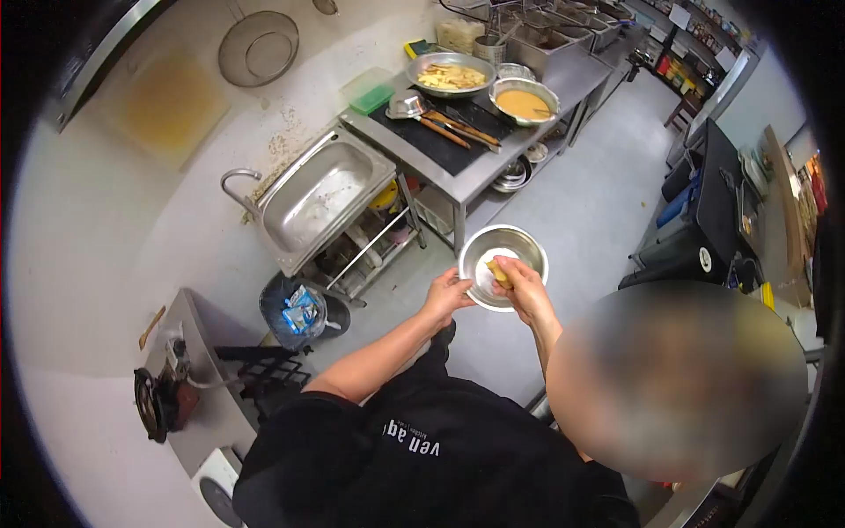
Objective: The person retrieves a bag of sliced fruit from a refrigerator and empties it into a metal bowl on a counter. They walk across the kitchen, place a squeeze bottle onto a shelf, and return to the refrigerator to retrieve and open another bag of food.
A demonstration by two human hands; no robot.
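A round metal bowl (533, 249) with white powder or a similar white substance at its bottom is held out in front of my body, above the floor. My left hand (449, 293) grips the bowl's near left rim. Over the bowl's inside, my right hand (521, 283) has its fingers closed on a yellowish piece (498, 275), perhaps food. What exactly the piece is cannot be made out.
Left of the bowl are a sink (321, 198) and a bin (280, 319). Beyond stands a metal table (475, 180) with a pan of sliced food (451, 77), a bowl of orange liquid (525, 102) and utensils. A dark counter (704, 202) is at right. A large blur hides the lower right.
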